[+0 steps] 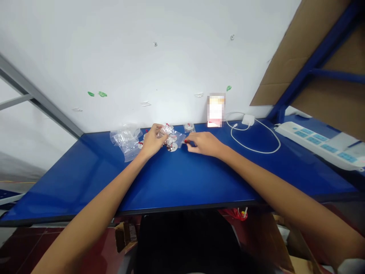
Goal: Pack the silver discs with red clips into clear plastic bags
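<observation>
My left hand (154, 141) is closed, its thumb and fingers pressed on a small clear plastic bag (178, 138) at the back of the table. Around and under those fingers lie several round, pale, shiny discs (172, 147) with red strings; some detail is lost in the glare. My right hand (202, 143) is just to the right of the bag, with thumb and forefinger pinched on a small red piece (186, 141) by the bag's edge. What this piece belongs to is hidden. A wrapped round item (189, 127) lies behind the right fingers.
Crumpled clear plastic bags (125, 139) lie on the blue table (182, 179) left of my hands. A lit, blurred-out screen (216, 110) leans on the white wall. To the right are a white charger (248, 120) with its cable and a power strip (319, 144).
</observation>
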Demonstrator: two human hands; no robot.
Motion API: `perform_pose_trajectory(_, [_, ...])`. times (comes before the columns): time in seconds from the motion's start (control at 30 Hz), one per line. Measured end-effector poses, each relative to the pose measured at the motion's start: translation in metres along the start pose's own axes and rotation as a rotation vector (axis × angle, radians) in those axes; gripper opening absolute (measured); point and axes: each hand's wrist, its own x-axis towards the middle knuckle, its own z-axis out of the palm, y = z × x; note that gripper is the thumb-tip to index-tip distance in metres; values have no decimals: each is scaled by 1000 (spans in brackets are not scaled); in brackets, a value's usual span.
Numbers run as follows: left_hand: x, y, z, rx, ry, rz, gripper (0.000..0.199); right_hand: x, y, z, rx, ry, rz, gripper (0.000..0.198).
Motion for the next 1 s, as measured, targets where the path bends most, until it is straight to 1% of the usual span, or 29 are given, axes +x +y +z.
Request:
perform_pose_trajectory(0.07, [0, 1, 0, -28, -25, -17, 42, 1, 6, 1, 18, 24, 41, 29])
perform_pose_trajectory(0.17, [0, 3, 1, -52, -70, -45, 46, 3, 20, 6, 124, 41, 86, 25])
perform_pose_trajectory(0.27, [-2, 4, 2, 71, -55, -9, 43, 4, 34, 11, 216, 115, 72, 25])
perform_pose_trajectory(0.33, [-4, 5, 1, 234, -24, 51, 45, 4, 42, 11, 234, 208, 58, 26])
perform_pose_trajectory(0.43, [-7, 10, -3, 427, 49, 186, 51, 2, 50, 6, 169, 353, 98, 27])
perform_pose_trajectory(0.47, [-8, 13, -4, 450, 72, 234, 50, 1, 52, 3, 149, 383, 117, 27])
perform_pose_trajectory(0.53, [-9, 18, -4, 452, 78, 324, 39, -1, 53, 0, 156, 401, 125, 30])
perform_pose_trajectory(0.63, [-12, 24, 0, 453, -27, 454, 15, -1, 47, 0, 224, 401, 56, 30])
perform_pose_trajectory(0.67, [-13, 24, 3, 463, -74, 494, 14, -1, 44, 2, 237, 417, 27, 29])
perform_pose_trajectory(0.73, [-15, 22, 9, 498, -152, 544, 18, 0, 37, 6, 255, 448, -37, 28])
perform_pose_trajectory(0.8, [-17, 17, 14, 549, -197, 545, 22, 1, 32, 9, 266, 423, -117, 28])
perform_pose_trajectory(0.87, [-18, 13, 19, 604, -211, 512, 28, 1, 30, 10, 236, 324, -197, 30])
perform_pose_trajectory(0.93, [-19, 11, 21, 644, -212, 477, 34, -1, 32, 11, 180, 227, -236, 32])
perform_pose_trajectory(1.0, [-20, 12, 22, 665, -213, 462, 35, -2, 35, 12, 141, 175, -245, 31])
